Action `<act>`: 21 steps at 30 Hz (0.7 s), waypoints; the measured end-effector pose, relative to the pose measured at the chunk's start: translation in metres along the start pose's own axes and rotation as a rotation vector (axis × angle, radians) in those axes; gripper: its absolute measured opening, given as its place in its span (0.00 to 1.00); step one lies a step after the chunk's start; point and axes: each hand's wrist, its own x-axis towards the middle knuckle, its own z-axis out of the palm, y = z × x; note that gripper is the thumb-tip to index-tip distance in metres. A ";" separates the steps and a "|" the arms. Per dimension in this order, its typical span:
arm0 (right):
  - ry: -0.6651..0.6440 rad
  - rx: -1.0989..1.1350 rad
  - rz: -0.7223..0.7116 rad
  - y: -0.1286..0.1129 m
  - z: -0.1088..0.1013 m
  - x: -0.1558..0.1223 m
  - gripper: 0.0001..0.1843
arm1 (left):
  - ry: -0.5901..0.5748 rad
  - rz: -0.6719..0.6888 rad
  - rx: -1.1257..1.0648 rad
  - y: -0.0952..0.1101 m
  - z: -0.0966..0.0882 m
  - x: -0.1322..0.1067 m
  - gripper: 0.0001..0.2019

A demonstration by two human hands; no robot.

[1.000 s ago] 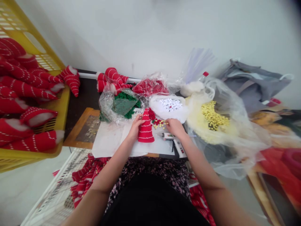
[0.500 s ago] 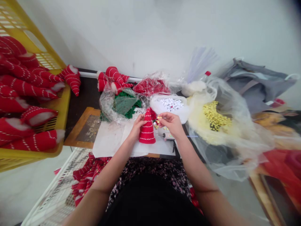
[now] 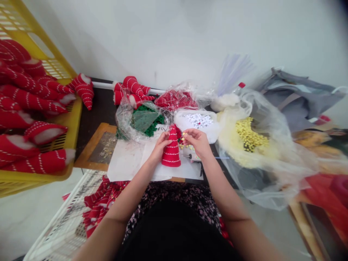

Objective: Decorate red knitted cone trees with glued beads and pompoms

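Note:
A red cone with white stripes (image 3: 171, 151) stands upright on a white sheet (image 3: 127, 159) in front of me. My left hand (image 3: 160, 146) grips its left side. My right hand (image 3: 196, 142) hovers just right of the cone's tip, fingers pinched on a small yellow pompom (image 3: 183, 135). A few loose red and yellow pompoms (image 3: 187, 145) lie under that hand. A white glue gun (image 3: 194, 158) rests on the sheet below my right wrist.
Plastic bags hold green (image 3: 144, 121), red (image 3: 176, 99), white (image 3: 198, 120) and yellow pompoms (image 3: 248, 134). A yellow crate (image 3: 69, 123) at the left is full of red striped cones. More cones lie by the wall (image 3: 130, 88) and in a white basket (image 3: 62, 224).
My right hand rose from the loose pompoms on the sheet, pinched a yellow one and moved left toward the cone's tip. My left hand kept hold of the cone.

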 end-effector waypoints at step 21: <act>-0.140 -0.578 -0.420 -0.007 0.013 -0.019 0.08 | -0.065 0.040 -0.026 -0.006 -0.004 0.003 0.19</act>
